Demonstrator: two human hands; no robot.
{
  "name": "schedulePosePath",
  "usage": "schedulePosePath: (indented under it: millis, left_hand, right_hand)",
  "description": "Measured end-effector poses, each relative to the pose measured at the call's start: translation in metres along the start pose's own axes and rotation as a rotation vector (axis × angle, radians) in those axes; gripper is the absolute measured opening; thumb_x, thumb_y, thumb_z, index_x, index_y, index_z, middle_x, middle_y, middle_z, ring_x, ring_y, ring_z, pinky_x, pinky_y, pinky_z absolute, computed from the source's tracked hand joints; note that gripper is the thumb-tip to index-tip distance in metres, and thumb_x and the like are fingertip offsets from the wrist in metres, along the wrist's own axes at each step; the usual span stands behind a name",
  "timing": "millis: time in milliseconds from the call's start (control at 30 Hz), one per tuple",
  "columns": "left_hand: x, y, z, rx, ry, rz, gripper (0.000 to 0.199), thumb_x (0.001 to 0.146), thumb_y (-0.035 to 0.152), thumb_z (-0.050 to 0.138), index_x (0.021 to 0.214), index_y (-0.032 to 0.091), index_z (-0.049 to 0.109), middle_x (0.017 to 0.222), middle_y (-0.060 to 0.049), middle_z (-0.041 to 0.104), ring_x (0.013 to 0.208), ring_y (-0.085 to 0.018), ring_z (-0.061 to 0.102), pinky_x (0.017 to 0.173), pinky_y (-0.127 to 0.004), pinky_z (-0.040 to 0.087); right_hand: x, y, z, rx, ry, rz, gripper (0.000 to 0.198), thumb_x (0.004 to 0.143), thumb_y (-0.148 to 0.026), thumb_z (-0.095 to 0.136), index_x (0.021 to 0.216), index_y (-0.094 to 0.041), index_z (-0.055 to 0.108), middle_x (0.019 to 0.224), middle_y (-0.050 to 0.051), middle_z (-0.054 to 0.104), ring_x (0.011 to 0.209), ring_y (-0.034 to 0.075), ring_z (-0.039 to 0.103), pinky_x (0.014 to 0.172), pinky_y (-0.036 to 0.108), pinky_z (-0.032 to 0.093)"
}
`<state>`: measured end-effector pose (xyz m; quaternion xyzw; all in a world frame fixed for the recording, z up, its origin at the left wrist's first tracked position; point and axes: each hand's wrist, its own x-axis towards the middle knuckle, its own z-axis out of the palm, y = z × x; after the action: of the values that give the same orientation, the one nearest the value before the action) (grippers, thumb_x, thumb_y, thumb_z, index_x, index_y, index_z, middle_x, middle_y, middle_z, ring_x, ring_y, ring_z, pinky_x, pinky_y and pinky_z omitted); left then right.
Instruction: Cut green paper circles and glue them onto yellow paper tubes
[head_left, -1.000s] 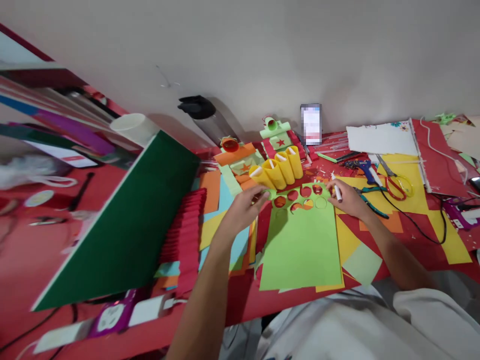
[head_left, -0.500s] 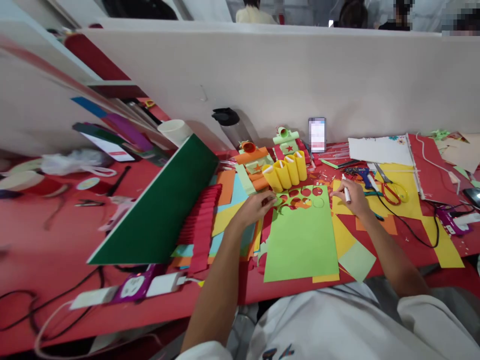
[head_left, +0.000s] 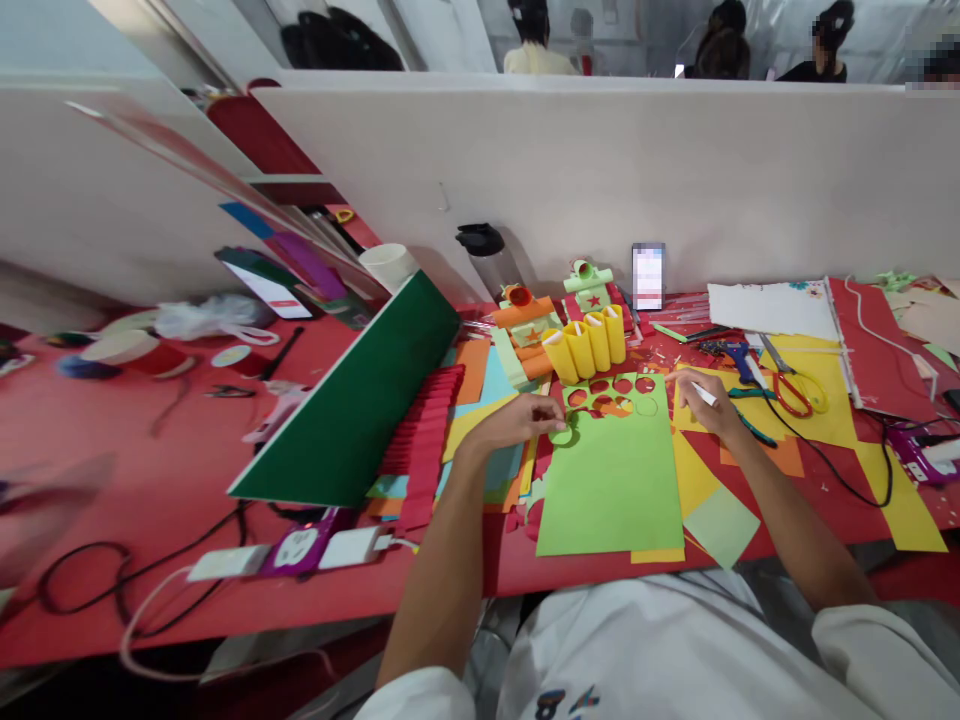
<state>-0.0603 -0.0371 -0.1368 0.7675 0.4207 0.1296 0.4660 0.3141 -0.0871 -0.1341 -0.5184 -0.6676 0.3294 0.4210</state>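
Note:
A light green sheet of paper (head_left: 607,490) lies before me, with a band of round cut-out holes along its top and one drawn circle uncut at the right. At its left edge my left hand (head_left: 525,420) pinches a small green paper circle (head_left: 561,437), held over the sheet below the holes. My right hand (head_left: 705,393) is at the sheet's upper right corner, closed around a white marker (head_left: 704,394) whose tip I cannot make out. Just behind the sheet stands a row of yellow paper rolls (head_left: 585,345).
A green board (head_left: 352,400) leans at the left beside a fringed red paper strip (head_left: 420,460). On the right lie scissors (head_left: 791,390), a blue glue gun (head_left: 742,360) and pliers (head_left: 754,425). A bottle (head_left: 491,260) and a phone (head_left: 649,276) stand along the partition.
My left hand has come down and right from the sheet's upper left, and the green circle now shows in its fingers. The marker has tilted in my right hand. The view has shifted slightly.

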Motion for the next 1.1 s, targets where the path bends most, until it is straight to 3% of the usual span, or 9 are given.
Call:
schedulePosePath:
  millis: [133, 267, 333, 467, 633, 800, 900, 1100]
  left_hand:
    - [0.003, 0.007, 0.003, 0.089, -0.043, 0.048, 0.041, 0.088, 0.060, 0.069, 0.094, 0.019, 0.075, 0.093, -0.008, 0.078, 0.082, -0.022, 0.068, 0.075, -0.030, 0.051]
    - [0.002, 0.003, -0.004, 0.297, 0.227, 0.056, 0.042, 0.098, 0.056, 0.052, 0.101, 0.020, 0.075, 0.098, -0.009, 0.078, 0.084, -0.024, 0.067, 0.077, -0.032, 0.048]
    - [-0.001, 0.000, -0.009, 0.404, 0.380, 0.021, 0.039, 0.100, 0.050, 0.048, 0.103, 0.021, 0.074, 0.099, -0.009, 0.078, 0.083, -0.025, 0.067, 0.076, -0.032, 0.047]
    - [-0.008, -0.006, -0.017, 0.527, 0.468, -0.036, 0.033, 0.099, 0.040, 0.047, 0.106, 0.021, 0.073, 0.105, -0.011, 0.078, 0.085, -0.026, 0.069, 0.075, -0.033, 0.049]
    - [-0.006, -0.003, -0.009, 0.550, 0.382, 0.077, 0.041, 0.103, 0.045, 0.046, 0.122, 0.020, 0.073, 0.127, -0.014, 0.075, 0.114, -0.031, 0.071, 0.095, -0.039, 0.055]
    - [0.012, 0.006, 0.021, 0.603, 0.139, 0.355, 0.049, 0.107, 0.043, 0.046, 0.149, 0.023, 0.060, 0.157, -0.015, 0.057, 0.144, -0.031, 0.055, 0.121, -0.050, 0.043]
    - [0.022, 0.009, 0.039, 0.641, 0.029, 0.438, 0.052, 0.107, 0.041, 0.049, 0.157, 0.025, 0.052, 0.166, -0.014, 0.046, 0.155, -0.031, 0.042, 0.125, -0.052, 0.038]
    - [0.024, 0.016, 0.057, 0.684, -0.029, 0.402, 0.050, 0.107, 0.042, 0.053, 0.153, 0.024, 0.057, 0.159, -0.014, 0.055, 0.152, -0.033, 0.047, 0.123, -0.053, 0.042]
  right_hand:
    - [0.002, 0.001, 0.002, 0.151, -0.006, 0.042, 0.048, 0.103, -0.059, 0.044, 0.113, -0.022, 0.073, 0.067, -0.001, 0.062, 0.056, 0.015, 0.048, 0.051, 0.027, 0.040]
    - [0.004, 0.001, 0.002, 0.199, 0.082, 0.094, 0.031, 0.098, -0.050, 0.056, 0.115, -0.025, 0.065, 0.065, -0.005, 0.062, 0.054, 0.015, 0.050, 0.049, 0.026, 0.040]
    - [0.003, -0.001, 0.001, 0.183, 0.128, 0.095, 0.025, 0.095, -0.048, 0.063, 0.106, -0.026, 0.061, 0.063, -0.006, 0.061, 0.054, 0.015, 0.053, 0.051, 0.026, 0.042]
    - [0.004, -0.007, -0.007, 0.114, 0.233, 0.032, 0.027, 0.090, -0.048, 0.071, 0.089, -0.023, 0.062, 0.069, -0.001, 0.066, 0.061, 0.017, 0.062, 0.056, 0.028, 0.048]
    - [0.006, -0.006, -0.017, 0.155, 0.325, 0.030, 0.031, 0.093, -0.051, 0.067, 0.106, -0.023, 0.071, 0.088, 0.006, 0.077, 0.070, 0.019, 0.066, 0.055, 0.029, 0.052]
    - [0.012, 0.004, -0.026, 0.107, 0.432, -0.028, 0.039, 0.097, -0.055, 0.061, 0.119, -0.025, 0.071, 0.108, 0.011, 0.079, 0.084, 0.023, 0.071, 0.063, 0.034, 0.058]
    - [0.014, 0.010, -0.033, 0.054, 0.460, -0.051, 0.041, 0.098, -0.056, 0.058, 0.123, -0.026, 0.070, 0.116, 0.012, 0.078, 0.087, 0.025, 0.073, 0.066, 0.037, 0.060]
    - [0.010, 0.015, -0.039, 0.027, 0.465, -0.040, 0.042, 0.098, -0.057, 0.059, 0.123, -0.026, 0.071, 0.116, 0.011, 0.078, 0.087, 0.025, 0.073, 0.064, 0.035, 0.059]
